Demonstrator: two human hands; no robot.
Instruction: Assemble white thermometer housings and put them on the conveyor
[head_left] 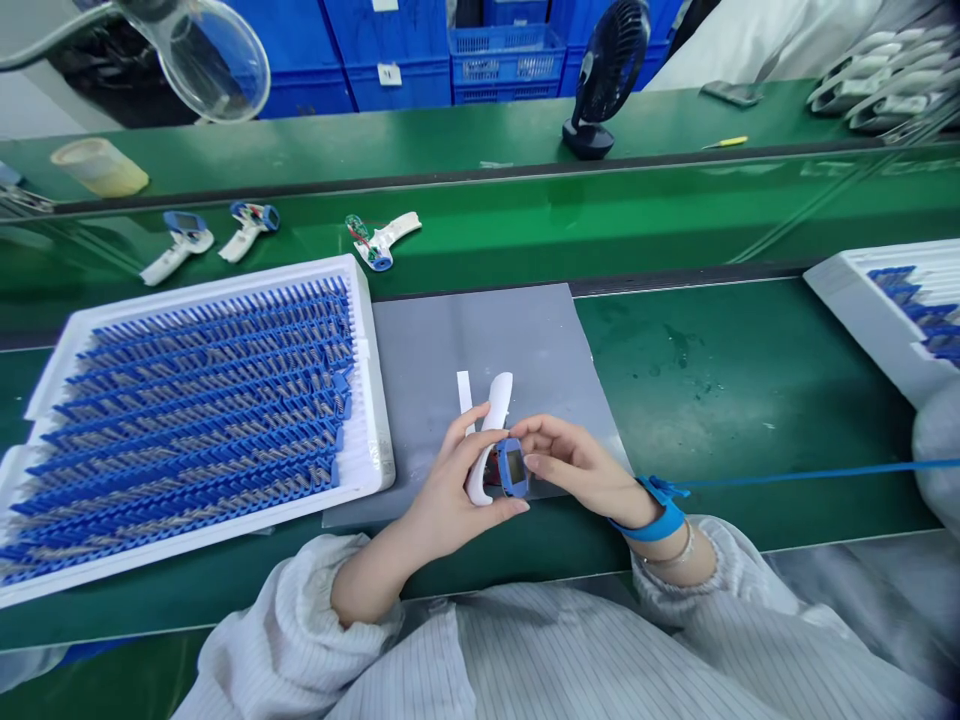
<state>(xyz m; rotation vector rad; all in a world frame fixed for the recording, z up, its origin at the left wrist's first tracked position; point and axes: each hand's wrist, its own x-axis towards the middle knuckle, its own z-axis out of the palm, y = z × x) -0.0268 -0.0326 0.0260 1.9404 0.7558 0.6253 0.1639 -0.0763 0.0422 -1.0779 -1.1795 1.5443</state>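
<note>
My left hand (448, 488) is closed around the white housing (498, 400) of what looks like a handheld infrared thermometer, its handle pointing away from me. At the near end of the housing sits a blue display frame (513, 468) with a small dark screen. The fingertips of my right hand (576, 462) pinch the right side of this frame. A bit of red shows between frame and housing; the inside is mostly hidden. Just left of the handle is a thin white strip (464, 384). Both hands are over the grey mat (420, 340).
A white tray (381, 430) packed with blue-edged parts stands left; another tray (851, 290) is at far right. Partly assembled thermometers (184, 240) and one with exposed wiring (386, 240) lie behind. A fan (604, 75) stands on the shelf. A blue cord (795, 477) runs right from my wristband (660, 512).
</note>
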